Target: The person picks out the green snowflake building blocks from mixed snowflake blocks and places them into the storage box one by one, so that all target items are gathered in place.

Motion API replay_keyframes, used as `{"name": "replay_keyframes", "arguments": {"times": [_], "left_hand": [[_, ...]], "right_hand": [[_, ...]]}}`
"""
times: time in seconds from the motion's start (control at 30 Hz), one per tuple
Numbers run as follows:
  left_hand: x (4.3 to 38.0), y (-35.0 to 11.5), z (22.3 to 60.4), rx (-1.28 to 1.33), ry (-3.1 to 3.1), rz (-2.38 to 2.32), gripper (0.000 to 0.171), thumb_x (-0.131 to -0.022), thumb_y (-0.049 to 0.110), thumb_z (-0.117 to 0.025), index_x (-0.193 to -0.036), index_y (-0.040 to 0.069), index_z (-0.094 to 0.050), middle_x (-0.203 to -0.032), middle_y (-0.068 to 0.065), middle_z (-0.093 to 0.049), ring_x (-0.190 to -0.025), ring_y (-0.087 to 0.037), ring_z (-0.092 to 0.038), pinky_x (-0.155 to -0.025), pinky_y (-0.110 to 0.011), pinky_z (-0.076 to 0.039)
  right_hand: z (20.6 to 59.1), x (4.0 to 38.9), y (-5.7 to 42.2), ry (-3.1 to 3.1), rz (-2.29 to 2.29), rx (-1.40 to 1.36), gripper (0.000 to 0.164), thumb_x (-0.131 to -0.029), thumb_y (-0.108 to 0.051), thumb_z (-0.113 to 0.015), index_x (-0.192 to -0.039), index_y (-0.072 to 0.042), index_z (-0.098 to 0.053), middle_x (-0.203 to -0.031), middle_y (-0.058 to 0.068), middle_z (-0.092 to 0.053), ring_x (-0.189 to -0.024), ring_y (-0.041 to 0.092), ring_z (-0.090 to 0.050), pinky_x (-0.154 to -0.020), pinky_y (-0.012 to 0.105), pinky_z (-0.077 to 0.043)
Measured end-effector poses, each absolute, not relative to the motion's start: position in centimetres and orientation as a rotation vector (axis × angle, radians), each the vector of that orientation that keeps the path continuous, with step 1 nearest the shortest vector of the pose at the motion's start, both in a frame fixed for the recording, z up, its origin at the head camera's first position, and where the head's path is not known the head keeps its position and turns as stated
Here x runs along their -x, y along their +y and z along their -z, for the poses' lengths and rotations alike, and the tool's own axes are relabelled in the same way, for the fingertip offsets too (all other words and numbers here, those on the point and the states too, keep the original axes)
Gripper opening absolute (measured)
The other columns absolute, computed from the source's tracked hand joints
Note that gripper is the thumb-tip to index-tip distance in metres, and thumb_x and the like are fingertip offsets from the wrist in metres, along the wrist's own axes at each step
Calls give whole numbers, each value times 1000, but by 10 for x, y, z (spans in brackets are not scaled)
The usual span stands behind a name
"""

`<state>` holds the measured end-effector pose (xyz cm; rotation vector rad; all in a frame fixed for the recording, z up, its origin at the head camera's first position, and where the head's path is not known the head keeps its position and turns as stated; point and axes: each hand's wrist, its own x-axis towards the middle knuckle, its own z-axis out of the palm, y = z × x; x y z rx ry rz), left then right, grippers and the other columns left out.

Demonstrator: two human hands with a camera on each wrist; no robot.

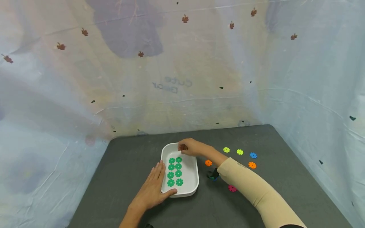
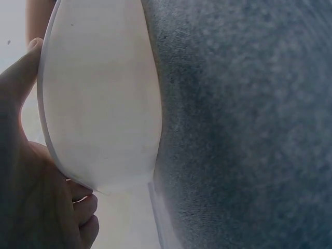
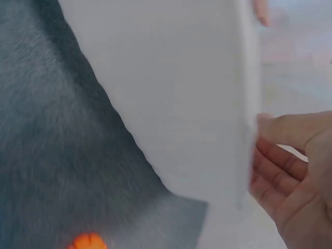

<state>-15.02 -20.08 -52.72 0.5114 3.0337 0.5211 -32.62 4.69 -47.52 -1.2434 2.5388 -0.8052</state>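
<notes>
A white tray [image 1: 193,183] stands on the dark table, with several green flower-shaped discs [image 1: 178,166] in two columns on its floor. My left hand [image 1: 154,186] rests along the tray's left side with straight fingers, the thumb over the front rim. In the left wrist view, the tray's outer wall [image 2: 101,98] fills the space beside that hand. My right hand [image 1: 192,147] is over the far right corner of the tray, fingers bent down inside the rim. The right wrist view shows its thumb and fingers [image 3: 277,166] partly behind the rim; I cannot tell whether they pinch anything.
Right of the tray lie yellow-green discs [image 1: 240,152], a blue disc [image 1: 253,155], orange discs [image 1: 252,165] and a pink disc [image 1: 232,188]. The right forearm, in a beige sleeve [image 1: 256,186], passes over this side. A pale plastic sheet [image 1: 176,110] hangs behind the table.
</notes>
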Motion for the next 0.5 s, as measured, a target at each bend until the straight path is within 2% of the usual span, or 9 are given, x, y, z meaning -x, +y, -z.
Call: {"name": "replay_keyframes", "arguments": {"times": [0.2, 0.37, 0.5], "left_hand": [[151, -204, 526, -511, 3032, -514, 115, -94, 72, -68, -172, 4, -18, -180, -15, -9, -166, -34, -11, -135, -56, -13], [153, -211, 521, -529, 3054, -520, 108, -97, 69, -68, -172, 7, -20, -179, -13, -17, -167, -32, -11, -135, -57, -12], [155, -222, 518, -510, 3047, -558, 107, -97, 67, -69, -172, 11, -19, -180, -9, -12, -167, -31, -10, -135, -55, -7]], "right_hand": [[463, 312, 85, 2603, 923, 1242, 13, -107, -10, -67, -120, -9, -72, -112, 5, -72, -101, 17, -68, -92, 35, -61], [462, 301, 127, 2690, 992, 1174, 24, -107, -11, -69, -129, -4, -68, -128, 14, -69, -118, 32, -67, -103, 51, -58], [467, 293, 159, 2808, 960, 1119, 31, -106, -14, -70, -136, -5, -66, -140, 16, -65, -133, 39, -60, -110, 58, -52]]}}
